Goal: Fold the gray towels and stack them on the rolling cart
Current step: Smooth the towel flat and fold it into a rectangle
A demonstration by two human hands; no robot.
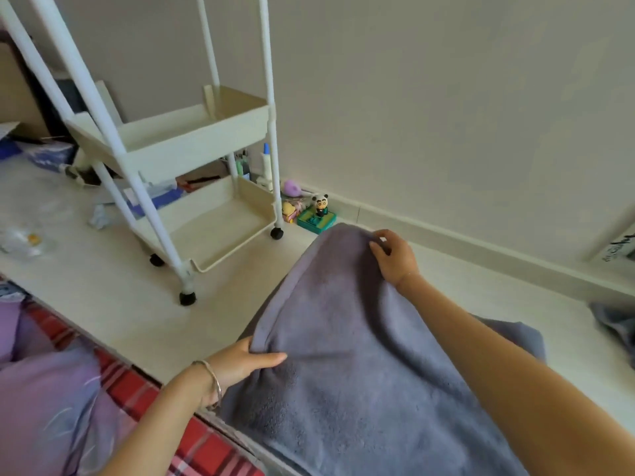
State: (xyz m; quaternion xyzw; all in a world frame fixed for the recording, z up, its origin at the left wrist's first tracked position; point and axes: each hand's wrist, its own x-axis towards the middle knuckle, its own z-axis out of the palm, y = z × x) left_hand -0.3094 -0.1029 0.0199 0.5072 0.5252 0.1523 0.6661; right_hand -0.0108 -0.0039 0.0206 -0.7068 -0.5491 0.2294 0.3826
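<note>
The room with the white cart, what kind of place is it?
Probably a bedroom: plaid bedding lies nearby, little toy figures sit by the wall, and a white rolling cart stands on the floor.

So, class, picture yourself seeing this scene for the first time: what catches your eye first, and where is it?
The large gray towel fills the lower middle, held up by both hands: the left hand grips its near left edge, and the right hand pinches its far corner. Behind it on the left stands the white rolling cart, and a small panda figurine sits just to its right.
</note>
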